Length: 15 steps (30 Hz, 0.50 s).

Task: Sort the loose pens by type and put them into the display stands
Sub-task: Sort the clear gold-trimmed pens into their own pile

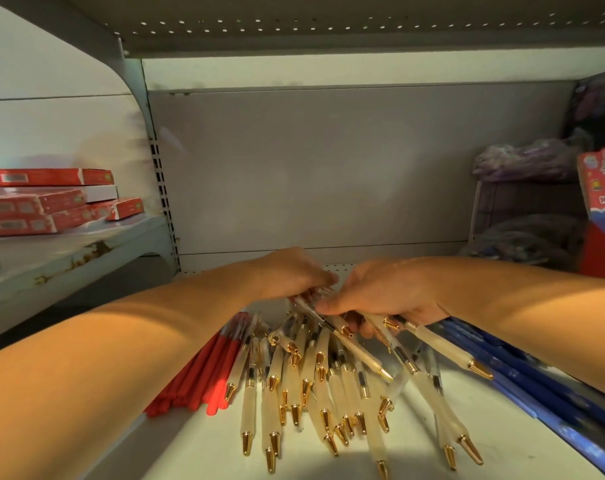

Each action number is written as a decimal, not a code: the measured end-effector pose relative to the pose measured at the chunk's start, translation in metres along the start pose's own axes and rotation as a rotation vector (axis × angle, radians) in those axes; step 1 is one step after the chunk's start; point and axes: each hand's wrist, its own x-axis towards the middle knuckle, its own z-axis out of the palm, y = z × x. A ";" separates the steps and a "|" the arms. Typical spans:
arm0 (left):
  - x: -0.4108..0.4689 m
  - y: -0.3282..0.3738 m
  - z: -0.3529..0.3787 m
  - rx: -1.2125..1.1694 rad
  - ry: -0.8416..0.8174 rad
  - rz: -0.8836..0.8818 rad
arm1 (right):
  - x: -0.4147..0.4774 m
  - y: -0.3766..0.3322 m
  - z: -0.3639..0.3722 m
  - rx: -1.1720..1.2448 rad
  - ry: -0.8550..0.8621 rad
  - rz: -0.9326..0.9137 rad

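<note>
Several cream pens with gold tips (304, 393) lie in a loose pile on the white shelf (197, 445), tips toward me. Red pens (204, 372) lie in a bunch at the pile's left, blue pens (522, 375) at its right. My right hand (384, 296) grips a few cream pens by their far ends, lifting them at a slant over the pile. My left hand (290, 275) lies palm down on the far ends of the pile, fingers curled over the pens and touching the right hand's fingertips. No display stand is in view.
Red flat boxes (48, 202) are stacked on a lower shelf at the left. At the right stand a red and blue cartoon-cat box (602, 188) and a wire rack (522, 216) with bagged goods. The grey back panel (311, 168) closes the shelf behind.
</note>
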 end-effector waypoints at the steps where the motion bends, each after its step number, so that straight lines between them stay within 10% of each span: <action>1: -0.002 0.000 0.002 0.004 0.008 0.015 | 0.000 0.001 0.000 -0.006 0.007 -0.003; 15: -0.026 0.007 0.017 -0.049 0.059 0.135 | 0.012 0.019 0.011 0.133 0.375 -0.018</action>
